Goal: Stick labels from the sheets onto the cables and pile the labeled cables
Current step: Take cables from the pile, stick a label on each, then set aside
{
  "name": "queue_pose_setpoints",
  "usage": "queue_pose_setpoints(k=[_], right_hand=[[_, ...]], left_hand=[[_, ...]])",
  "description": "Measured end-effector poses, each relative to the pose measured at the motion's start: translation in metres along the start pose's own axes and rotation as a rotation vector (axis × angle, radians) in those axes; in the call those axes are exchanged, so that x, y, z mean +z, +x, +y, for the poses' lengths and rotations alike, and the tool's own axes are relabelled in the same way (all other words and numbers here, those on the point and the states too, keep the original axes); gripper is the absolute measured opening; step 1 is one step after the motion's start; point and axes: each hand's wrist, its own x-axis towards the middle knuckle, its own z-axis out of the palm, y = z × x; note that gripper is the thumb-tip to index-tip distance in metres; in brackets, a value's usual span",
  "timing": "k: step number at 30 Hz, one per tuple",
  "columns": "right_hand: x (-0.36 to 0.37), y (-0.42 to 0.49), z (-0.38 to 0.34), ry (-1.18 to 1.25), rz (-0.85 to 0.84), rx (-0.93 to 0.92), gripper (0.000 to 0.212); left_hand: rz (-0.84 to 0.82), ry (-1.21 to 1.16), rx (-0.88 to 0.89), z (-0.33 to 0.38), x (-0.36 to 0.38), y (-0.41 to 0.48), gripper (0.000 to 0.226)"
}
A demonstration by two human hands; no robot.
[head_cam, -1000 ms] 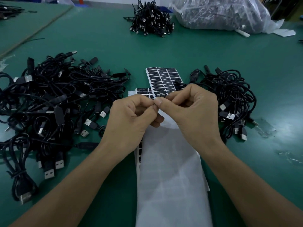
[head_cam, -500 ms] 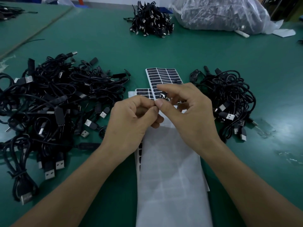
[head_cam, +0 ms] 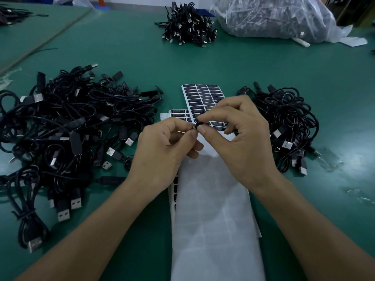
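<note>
My left hand (head_cam: 162, 151) and my right hand (head_cam: 243, 138) meet above the label sheets, and both pinch one small black cable end (head_cam: 197, 125) with a label on it between thumb and fingers. Most of that cable is hidden behind my hands. A sheet of black labels (head_cam: 199, 96) lies just beyond my fingers, with a second sheet (head_cam: 178, 114) partly under my left hand. A large heap of black USB cables (head_cam: 67, 126) sits to the left. To the right lies a smaller pile of cables (head_cam: 288, 126).
White empty backing sheets (head_cam: 215, 220) lie between my forearms on the green table mat (head_cam: 253, 63). At the back stand another bundle of cables (head_cam: 188, 23) and a clear plastic bag of cables (head_cam: 274, 17). Scraps of clear film (head_cam: 330, 161) lie at the right.
My right hand's fingers have shifted on the cable end: the forefinger lifted away half a second ago and now presses back down beside the thumb. My left hand has held still.
</note>
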Motion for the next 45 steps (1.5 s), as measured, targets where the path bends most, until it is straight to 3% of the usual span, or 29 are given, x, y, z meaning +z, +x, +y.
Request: queue_pose_setpoints(k=[11,19,31,36,45], right_hand=[[0.003,-0.001,-0.006,0.072,-0.041,-0.023,0.009],[0.003,0.001,-0.014,0.295,-0.017,0.148,0.045],[0.008,0.002,-0.017,0.558,0.009,0.338,0.035],[0.008,0.002,-0.016,0.652,-0.002,0.392,0.031],[0.006,0.003,-0.012,0.607,-0.005,0.385,0.027]], left_hand=[[0.001,-0.026,-0.001,-0.002,0.001,0.002,0.015],[-0.029,-0.081,0.007,-0.002,-0.001,0.001,0.016],[-0.022,-0.101,-0.005,0.001,-0.001,0.002,0.017],[-0.101,-0.091,-0.015,0.004,-0.001,0.001,0.021],[-0.114,-0.091,-0.02,0.01,-0.001,0.001,0.029]])
